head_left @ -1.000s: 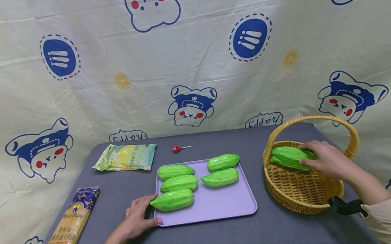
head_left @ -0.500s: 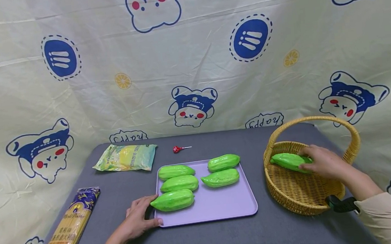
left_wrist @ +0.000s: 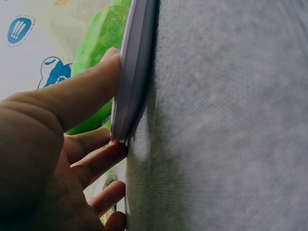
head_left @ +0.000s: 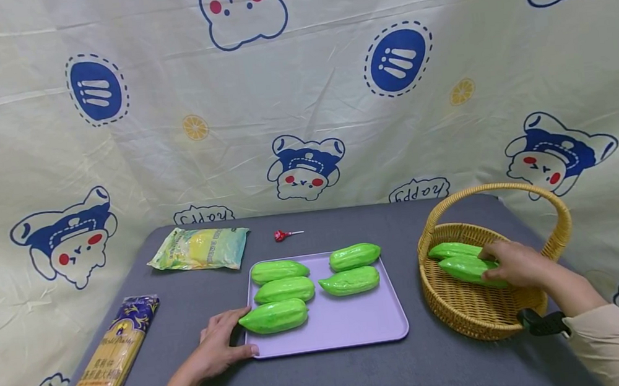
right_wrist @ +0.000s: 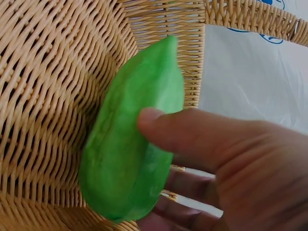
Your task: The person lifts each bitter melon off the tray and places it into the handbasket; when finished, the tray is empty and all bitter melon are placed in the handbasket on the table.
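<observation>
In the basket point(head_left: 448, 304), my right hand point(head_left: 518, 265) grips a green bitter melon point(head_left: 465, 268). The right wrist view shows its thumb across the bumpy skin of the bitter melon point(right_wrist: 130, 139), the other fingers partly hidden beyond. A second bitter melon point(head_left: 449, 250) lies alongside, toward the back. At the near left corner of the lilac tray point(head_left: 350, 326), my left hand point(head_left: 218, 345) holds the rim, thumb on the front edge and fingers round the side. Several bitter melons sit on this tray: a column on the left, with the lowest bitter melon point(head_left: 274, 317) by my fingertips, and two at right.
The basket's tall handle point(head_left: 561, 218) arches over my right forearm. A green-yellow packet point(head_left: 200, 248) lies at the back left, and a red lollipop point(head_left: 285, 235) behind the tray. A long spaghetti pack point(head_left: 105, 368) lies along the left edge. A printed curtain point(head_left: 300, 94) hangs behind.
My right hand has moved slightly down and toward the near side inside the basket with its bitter melon, so two now show side by side. My left hand and the tray stay put.
</observation>
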`<action>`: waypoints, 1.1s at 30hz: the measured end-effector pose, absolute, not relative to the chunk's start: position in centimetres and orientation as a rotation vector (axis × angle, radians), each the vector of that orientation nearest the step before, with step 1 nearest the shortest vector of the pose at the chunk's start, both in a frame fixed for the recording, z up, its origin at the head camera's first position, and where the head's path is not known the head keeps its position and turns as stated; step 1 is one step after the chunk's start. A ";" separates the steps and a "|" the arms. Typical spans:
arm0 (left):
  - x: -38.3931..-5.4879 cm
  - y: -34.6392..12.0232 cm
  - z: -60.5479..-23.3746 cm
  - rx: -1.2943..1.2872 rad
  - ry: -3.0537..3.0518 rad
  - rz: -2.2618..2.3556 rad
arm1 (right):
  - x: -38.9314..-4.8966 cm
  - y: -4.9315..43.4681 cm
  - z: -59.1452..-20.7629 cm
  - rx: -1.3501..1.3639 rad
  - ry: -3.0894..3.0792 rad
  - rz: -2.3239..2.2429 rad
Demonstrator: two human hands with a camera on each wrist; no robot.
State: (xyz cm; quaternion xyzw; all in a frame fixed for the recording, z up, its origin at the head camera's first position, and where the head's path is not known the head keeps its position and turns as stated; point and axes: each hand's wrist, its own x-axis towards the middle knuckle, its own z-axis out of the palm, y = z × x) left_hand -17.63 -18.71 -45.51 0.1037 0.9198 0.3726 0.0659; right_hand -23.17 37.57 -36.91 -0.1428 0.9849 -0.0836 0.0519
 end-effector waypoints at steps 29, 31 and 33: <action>-17.6 -18.6 -45.4 0.278 2.754 1.109 | -23.8 38.3 -37.7 -0.404 2.971 -0.147; -17.6 -18.6 -45.4 0.278 2.753 1.109 | -23.8 38.3 -37.7 -0.408 2.976 -0.140; -17.6 -18.6 -45.4 0.283 2.756 1.109 | -23.8 38.3 -37.7 -0.411 2.984 -0.135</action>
